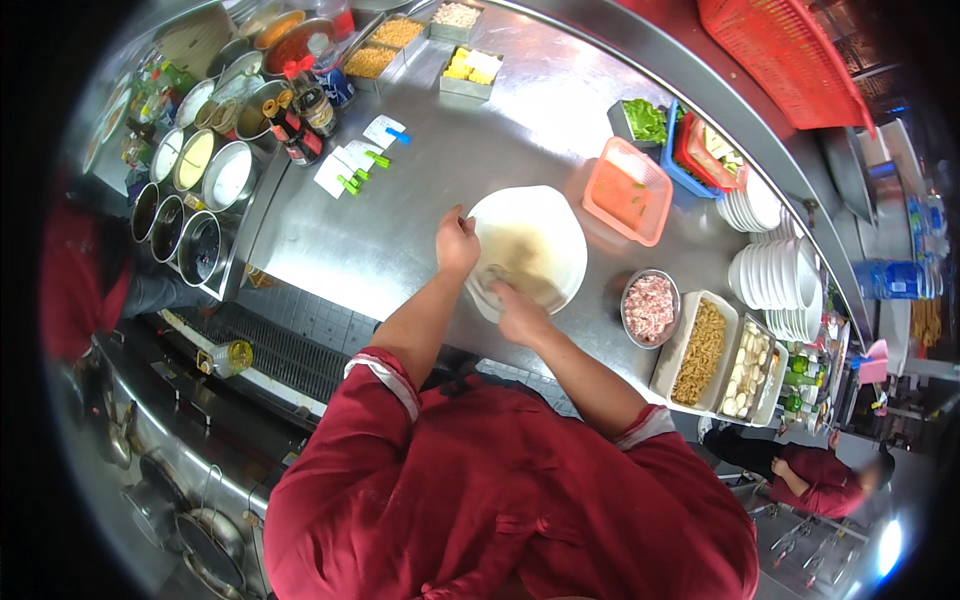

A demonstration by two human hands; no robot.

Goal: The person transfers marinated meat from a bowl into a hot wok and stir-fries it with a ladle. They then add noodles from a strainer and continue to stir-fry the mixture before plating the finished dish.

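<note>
A large white bowl (564, 217) rests on the steel worktop, with a pale brownish mixture (525, 255) inside. My left hand (457, 244) grips its left rim. Over the near side of the bowl is my right hand (521, 313), its fingers reaching inside. The fingertips are blurred, and whether they hold a utensil is unclear. To the right stands a metal bowl of minced meat (649, 307). Beyond it sits a pink plastic basket (628, 191) with a few green bits in it.
Sauce bottles (315, 97), clipped paper slips (349, 161) and metal pots (229, 176) are at left. Trays of brown shreds (701, 352) and pale slices (746, 367) line the right, near stacked white plates (772, 274). Other people (817, 476) stand at both sides.
</note>
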